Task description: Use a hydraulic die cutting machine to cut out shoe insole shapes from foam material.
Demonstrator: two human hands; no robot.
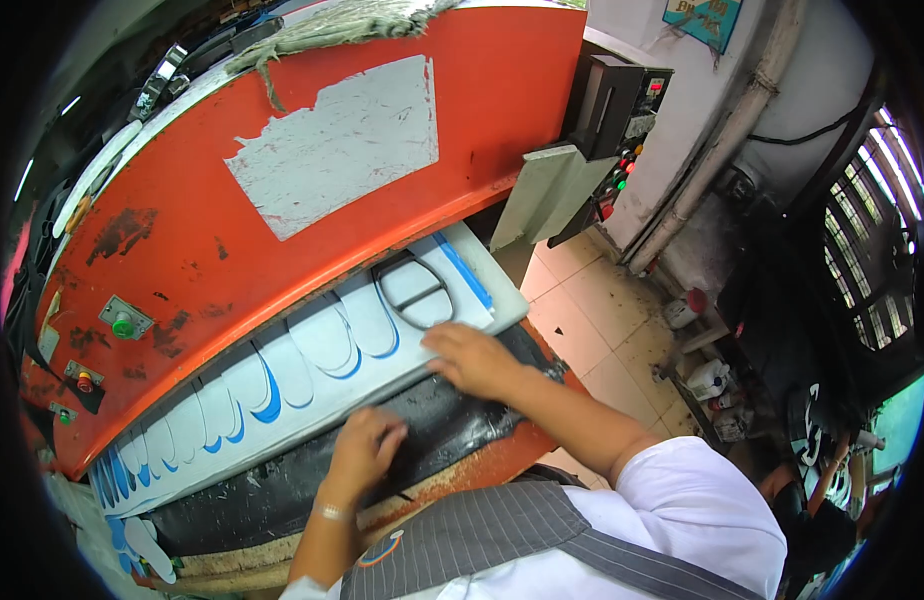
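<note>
A white sheet [317, 357] with blue showing along its cut curves lies on a pale board [509, 312] under the orange press. Near the sheet's right end rests a black metal cutting die [419, 291], rounded and with a crossbar. My right hand [469, 358] is on the sheet beside the die, fingers stretched forward and holding nothing that I can see. My left hand [367, 450] hovers over the black front ledge [312, 490], fingers loosely bent, thumb apart, with nothing visible in it. Several rounded outlines run along the sheet to the left.
The orange press head [492, 110] spans above the board. Green and red buttons [123, 325] sit at its left; a control box [622, 120] stands at the right. Cut white and blue pieces [150, 548] hang at the lower left. Bottles [709, 380] stand beyond the tiled floor [592, 310].
</note>
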